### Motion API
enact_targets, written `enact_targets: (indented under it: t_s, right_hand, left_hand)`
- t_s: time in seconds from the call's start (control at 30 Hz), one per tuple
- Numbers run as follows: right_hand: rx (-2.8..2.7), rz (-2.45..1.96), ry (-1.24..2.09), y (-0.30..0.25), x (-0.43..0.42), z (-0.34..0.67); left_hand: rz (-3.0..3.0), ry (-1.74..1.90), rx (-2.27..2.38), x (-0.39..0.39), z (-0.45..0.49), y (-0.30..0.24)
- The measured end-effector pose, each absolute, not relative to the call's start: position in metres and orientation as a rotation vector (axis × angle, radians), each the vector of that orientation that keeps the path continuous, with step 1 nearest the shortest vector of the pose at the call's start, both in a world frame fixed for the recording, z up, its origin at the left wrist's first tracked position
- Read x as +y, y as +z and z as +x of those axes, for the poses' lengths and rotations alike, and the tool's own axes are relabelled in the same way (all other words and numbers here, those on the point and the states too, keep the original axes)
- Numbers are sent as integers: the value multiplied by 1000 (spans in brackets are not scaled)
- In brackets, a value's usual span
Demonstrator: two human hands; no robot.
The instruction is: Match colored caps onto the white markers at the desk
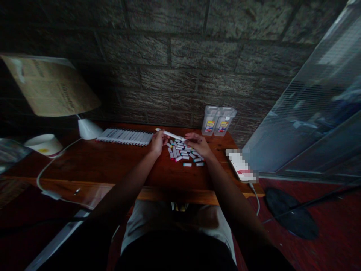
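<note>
A white marker (170,134) with a yellowish tip is held up at a slant above the table. My left hand (158,142) is closed around it near the yellowish end. At its other end, the thumb and fingers of my right hand (197,143) close on the marker. Beneath and between the hands lies a loose heap of marker caps (184,152), white or grey with coloured ends. To the left of my left hand, many uncapped-looking white markers (125,136) lie side by side in a row.
On the wooden table (118,162) stand a lamp (87,128), a white cup (45,145) and two clear plastic cases (218,122) against the brick wall. A pale device (241,165) with a cable lies at the right edge. A black round base (291,212) is on the floor.
</note>
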State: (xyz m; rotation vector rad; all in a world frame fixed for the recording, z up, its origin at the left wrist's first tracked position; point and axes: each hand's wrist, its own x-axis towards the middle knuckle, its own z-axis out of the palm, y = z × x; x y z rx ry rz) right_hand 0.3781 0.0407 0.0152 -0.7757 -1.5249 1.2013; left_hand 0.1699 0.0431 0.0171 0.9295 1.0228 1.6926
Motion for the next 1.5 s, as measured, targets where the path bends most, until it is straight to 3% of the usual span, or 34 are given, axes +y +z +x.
enact_targets:
  t_s: [0.53,1.03,1.5]
  right_hand:
    - [-1417,-852,1335,26,30,379]
    - [-1977,-774,708,22,19,366]
    - [-1722,-986,773,20,29,369]
  left_hand:
    - [1207,1541,793,40,167,11]
    - [1401,1377,872,22,182,18]
    - [1271,1607,969,30,177,19]
